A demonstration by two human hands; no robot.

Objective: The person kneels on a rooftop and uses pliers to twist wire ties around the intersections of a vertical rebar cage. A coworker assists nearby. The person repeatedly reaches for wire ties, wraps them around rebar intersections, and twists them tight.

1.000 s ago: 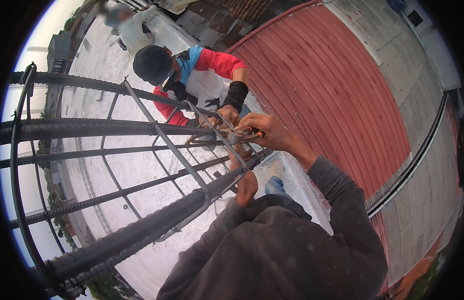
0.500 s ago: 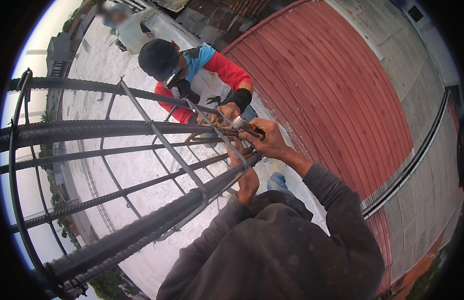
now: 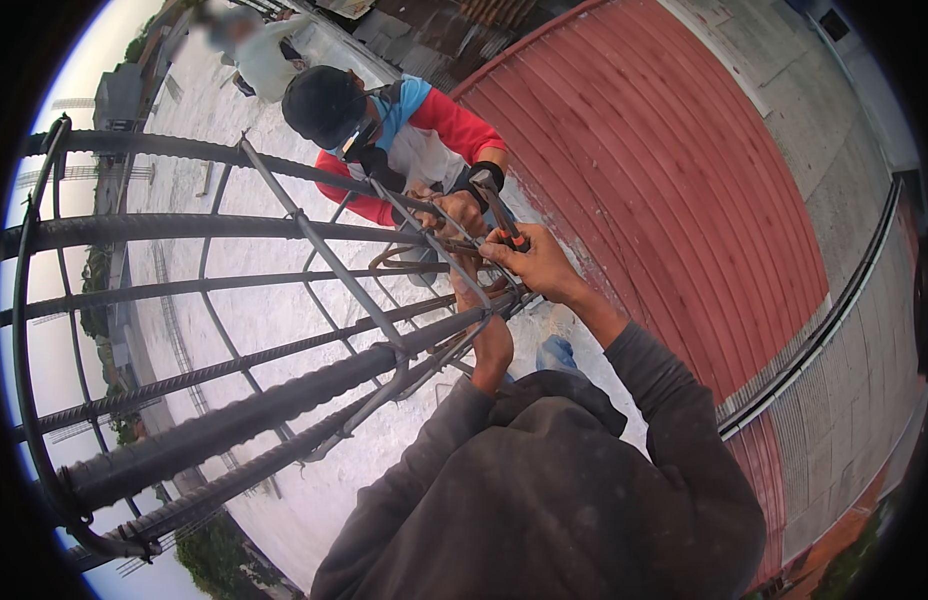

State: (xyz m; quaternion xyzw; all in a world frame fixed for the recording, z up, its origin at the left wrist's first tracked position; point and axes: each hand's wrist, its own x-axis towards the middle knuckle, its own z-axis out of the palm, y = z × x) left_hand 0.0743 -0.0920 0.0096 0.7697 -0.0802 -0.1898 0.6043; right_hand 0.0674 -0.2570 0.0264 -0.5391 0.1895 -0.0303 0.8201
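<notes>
My right hand (image 3: 541, 268) is closed around the black-and-orange handles of a pair of pincers (image 3: 502, 212). Their metal jaws point up and away, toward the co-worker's wrist. Reaching up among the bars, my left hand (image 3: 470, 288) is beside the narrow end of a rebar cage (image 3: 284, 400); bars cover its fingers, so its grip does not show. A square steel stirrup (image 3: 349, 290) crosses the long ribbed bars. Opposite me, a co-worker's hands (image 3: 454, 210) work at the same bars, just left of the pincers.
The co-worker (image 3: 424, 135), in a dark cap and a red, white and blue top, leans in from the far side. Pale floor (image 3: 214, 330) lies below the cage. A red corrugated roof (image 3: 664, 180) slopes at right. Another person (image 3: 264, 55) is at upper left.
The pincers have swung upright, jaws now up and away from the bars, while my right hand has shifted slightly right and up. The cage appears a little higher in view.
</notes>
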